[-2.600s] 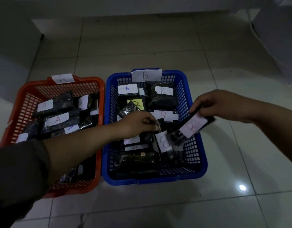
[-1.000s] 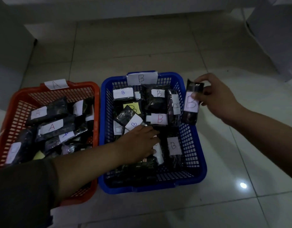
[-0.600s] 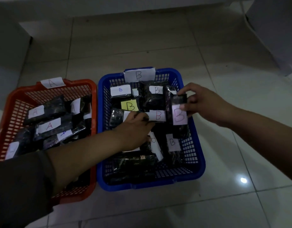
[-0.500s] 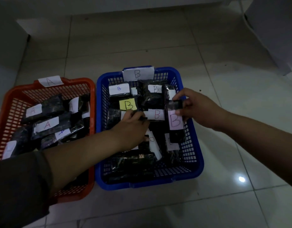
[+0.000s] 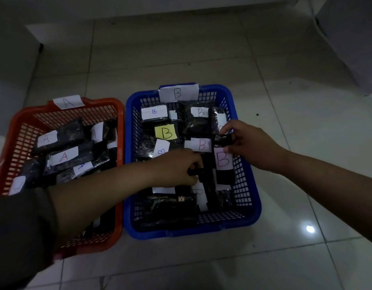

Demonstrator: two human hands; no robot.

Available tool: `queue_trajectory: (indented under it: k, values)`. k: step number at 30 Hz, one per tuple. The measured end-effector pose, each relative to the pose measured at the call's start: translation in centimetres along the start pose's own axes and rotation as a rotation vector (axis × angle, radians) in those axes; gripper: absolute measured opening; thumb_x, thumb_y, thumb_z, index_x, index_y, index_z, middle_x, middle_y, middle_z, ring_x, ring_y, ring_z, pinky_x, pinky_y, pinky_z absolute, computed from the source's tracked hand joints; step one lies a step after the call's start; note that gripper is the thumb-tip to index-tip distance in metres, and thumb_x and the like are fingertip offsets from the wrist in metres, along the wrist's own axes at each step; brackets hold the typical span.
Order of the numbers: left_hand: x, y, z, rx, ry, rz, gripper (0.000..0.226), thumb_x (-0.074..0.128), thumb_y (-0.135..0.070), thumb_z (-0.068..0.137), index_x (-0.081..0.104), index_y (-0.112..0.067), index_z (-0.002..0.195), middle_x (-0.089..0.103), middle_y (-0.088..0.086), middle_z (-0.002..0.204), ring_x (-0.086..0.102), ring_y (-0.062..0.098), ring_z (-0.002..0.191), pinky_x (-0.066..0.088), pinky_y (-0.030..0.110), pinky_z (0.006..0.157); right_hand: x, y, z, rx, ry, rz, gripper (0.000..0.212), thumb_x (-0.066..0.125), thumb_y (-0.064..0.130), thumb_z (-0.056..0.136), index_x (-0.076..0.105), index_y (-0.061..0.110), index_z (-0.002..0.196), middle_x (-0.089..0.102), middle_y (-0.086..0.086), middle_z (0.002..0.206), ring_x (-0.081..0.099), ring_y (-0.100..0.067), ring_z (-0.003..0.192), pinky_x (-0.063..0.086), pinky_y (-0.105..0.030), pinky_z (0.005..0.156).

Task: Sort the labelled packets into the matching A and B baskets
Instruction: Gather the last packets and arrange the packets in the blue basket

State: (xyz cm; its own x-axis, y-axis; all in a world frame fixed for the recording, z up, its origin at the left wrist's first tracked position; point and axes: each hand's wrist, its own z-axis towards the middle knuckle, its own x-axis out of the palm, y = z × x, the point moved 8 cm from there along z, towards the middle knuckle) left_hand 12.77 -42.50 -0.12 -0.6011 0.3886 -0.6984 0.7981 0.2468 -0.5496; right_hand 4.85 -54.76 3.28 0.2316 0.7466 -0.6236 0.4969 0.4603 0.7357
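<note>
The left hand (image 5: 176,168) is curling around a dark packet (image 5: 204,174) at the blue basket's (image 5: 252,208) centre. At three o'clock, the right hand (image 5: 248,145) is pinching the B-labelled packet (image 5: 222,162); it should be lowering it flat before releasing, label upward.

Left hand (image 5: 176,168) over the middle of the blue basket (image 5: 251,214), covering the packets beneath; fingertips curled out of sight, grip impossible to judge. Label just above it (image 5: 161,147) half covered, letter cut short. Label under the right hand (image 5: 251,146) on the far right packet (image 5: 219,120) mostly masked. Lower packets (image 5: 170,208) lost in darkness, labels unreadable. Red basket (image 5: 116,105) crossed by the left forearm, near end hidden behind the dark sleeve (image 5: 19,233). Nearest left label (image 5: 17,185) too dim to read.
</note>
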Motion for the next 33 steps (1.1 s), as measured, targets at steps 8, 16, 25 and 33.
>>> queue_trajectory:
  k: [8, 16, 25, 33]
  values:
    - [-1.2, -1.8, -4.8, 0.058, 0.127, -0.131, 0.036, 0.065, -0.029, 0.085, 0.056, -0.043, 0.116, 0.062, -0.017, 0.104, 0.061, 0.002, 0.085, 0.049, 0.016, 0.074, 0.4, 0.2, -0.1, 0.008, 0.021, 0.003, 0.027, 0.069, 0.007, 0.079, 0.055, 0.022, 0.096, 0.068, -0.007, 0.085, 0.065, -0.017, 0.077, 0.048, -0.020, 0.065]
    - [-1.1, -1.9, -6.7, 0.072, 0.097, -0.109, 0.037, 0.067, -0.027, 0.084, 0.057, -0.046, 0.114, 0.056, -0.026, 0.091, 0.057, -0.007, 0.083, 0.045, 0.006, 0.070, 5.7, 2.2, 1.3, -0.120, 0.238, -0.170, 0.030, 0.069, 0.002, 0.077, 0.059, 0.013, 0.102, 0.058, 0.001, 0.098, 0.056, -0.010, 0.087, 0.044, -0.017, 0.066]
    - [-1.5, -0.8, -6.8, 0.030, 0.117, -0.255, 0.035, 0.065, -0.024, 0.086, 0.056, -0.046, 0.111, 0.068, -0.001, 0.095, 0.066, 0.016, 0.076, 0.055, 0.035, 0.073, 10.6, 0.4, 0.0, -0.450, 0.277, -0.565, 0.052, 0.062, -0.008, 0.073, 0.059, 0.014, 0.120, 0.055, -0.008, 0.116, 0.058, -0.022, 0.098, 0.050, -0.034, 0.080]
    - [-2.5, 1.5, -5.8, -0.141, -0.053, -0.456, 0.026, 0.067, -0.019, 0.083, 0.061, -0.034, 0.104, 0.072, -0.005, 0.091, 0.067, 0.006, 0.085, 0.055, 0.028, 0.080, 5.0, 1.6, -1.1, 0.109, 0.498, 0.255, 0.034, 0.047, 0.044, 0.090, 0.062, 0.025, 0.113, 0.070, 0.009, 0.104, 0.065, -0.006, 0.093, 0.049, -0.019, 0.082]
